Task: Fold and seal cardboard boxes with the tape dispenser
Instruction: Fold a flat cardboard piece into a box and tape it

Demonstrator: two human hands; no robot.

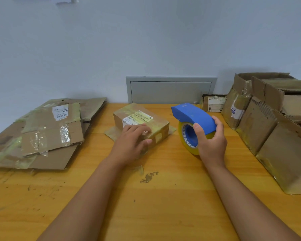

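A small closed cardboard box [142, 120] with yellow-green labels and old tape sits in the middle of the wooden table [146, 206]. My left hand [132, 141] lies on the box's near top edge, fingers fairly straight, thumb down its front side. To the right, my right hand [211, 141] grips a blue tape dispenser [193, 117] with a yellowish tape roll, held just above the table, a short gap from the box.
A pile of flattened cardboard boxes [42, 134] covers the table's left side. Several assembled boxes [268, 129] line the right edge, with a small labelled box [214, 103] behind them. A grey wall panel [170, 91] stands at the back.
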